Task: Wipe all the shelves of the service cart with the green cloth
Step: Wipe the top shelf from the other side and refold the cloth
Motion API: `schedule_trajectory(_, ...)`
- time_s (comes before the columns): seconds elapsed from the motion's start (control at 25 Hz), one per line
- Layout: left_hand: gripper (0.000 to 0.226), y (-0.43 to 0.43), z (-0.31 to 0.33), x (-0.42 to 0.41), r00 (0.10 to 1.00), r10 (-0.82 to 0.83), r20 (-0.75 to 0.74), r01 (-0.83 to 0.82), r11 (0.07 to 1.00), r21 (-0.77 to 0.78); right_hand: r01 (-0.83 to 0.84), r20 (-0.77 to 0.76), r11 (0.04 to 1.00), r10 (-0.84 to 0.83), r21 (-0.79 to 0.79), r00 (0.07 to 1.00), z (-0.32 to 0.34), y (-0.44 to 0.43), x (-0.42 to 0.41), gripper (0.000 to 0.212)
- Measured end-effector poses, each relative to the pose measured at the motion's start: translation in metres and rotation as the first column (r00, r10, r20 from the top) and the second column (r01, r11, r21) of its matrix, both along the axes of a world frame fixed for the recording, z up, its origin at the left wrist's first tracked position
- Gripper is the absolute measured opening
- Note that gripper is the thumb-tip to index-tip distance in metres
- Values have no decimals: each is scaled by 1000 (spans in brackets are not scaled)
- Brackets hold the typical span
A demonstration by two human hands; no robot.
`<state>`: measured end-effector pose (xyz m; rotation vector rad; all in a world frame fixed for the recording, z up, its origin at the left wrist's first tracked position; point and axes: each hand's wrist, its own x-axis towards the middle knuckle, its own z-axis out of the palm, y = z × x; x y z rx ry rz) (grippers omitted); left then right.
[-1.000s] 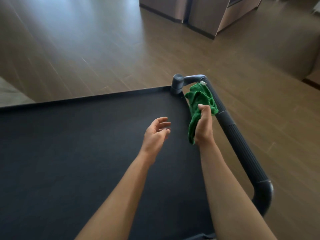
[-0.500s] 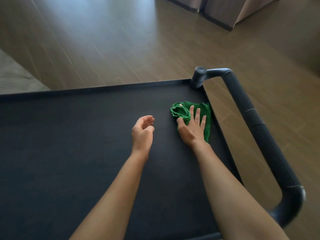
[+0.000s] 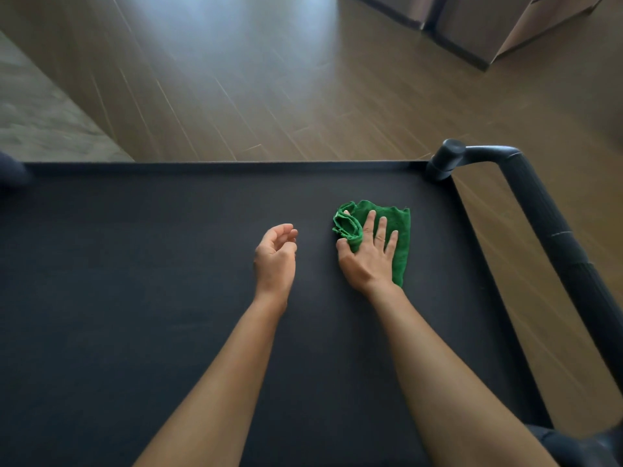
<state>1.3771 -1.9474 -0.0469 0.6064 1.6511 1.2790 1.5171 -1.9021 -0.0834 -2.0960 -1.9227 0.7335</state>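
Observation:
The green cloth (image 3: 399,227) lies partly bunched on the black top shelf (image 3: 135,264) of the service cart, toward its far right corner. My right hand (image 3: 369,256) presses flat on the cloth with fingers spread and straight. My left hand (image 3: 274,256) hovers just above the shelf to the left of the cloth, fingers loosely curled, holding nothing. The cart's lower shelves are hidden under the top one.
The cart's dark grey push handle (image 3: 553,237) runs along the right side, joined at a corner post (image 3: 446,160). Wooden floor (image 3: 269,96) lies beyond the shelf's far rim. Cabinet-like furniture (image 3: 472,25) stands at the top right.
My right hand took the cloth off the handle, laid it on the shelf and now presses it flat, slightly further left. The left hand stayed hovering, curling a little.

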Motion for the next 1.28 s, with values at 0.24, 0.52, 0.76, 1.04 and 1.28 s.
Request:
schedule_trajectory(0.24, 33, -11, -1, -50, 1000, 25, 2, -25, 1000, 8, -80, 15, 997, 80, 4, 997, 0, -13, -63, 82)
schedule_trajectory(0.52, 31, -26, -5, -101, 1000, 4, -16, -4, 1000, 13, -146, 35, 989, 145, 14, 989, -1, -29, -124, 74)
schedule_trajectory(0.76, 31, -34, -5, -120, 1000, -16, -13, 16, 1000, 9, -104, 34, 994, 105, -20, 994, -6, -30, -136, 83)
schedule_trajectory(1.04, 34, -39, -4, -121, 1000, 19, -9, -19, 1000, -1, -105, 23, 994, 106, -34, 994, -3, -29, -136, 82)
schedule_trajectory(1.28, 36, -39, -1, -142, 994, 103, -29, -103, 995, -4, -97, 17, 995, 97, -32, 995, -3, -30, -138, 82)
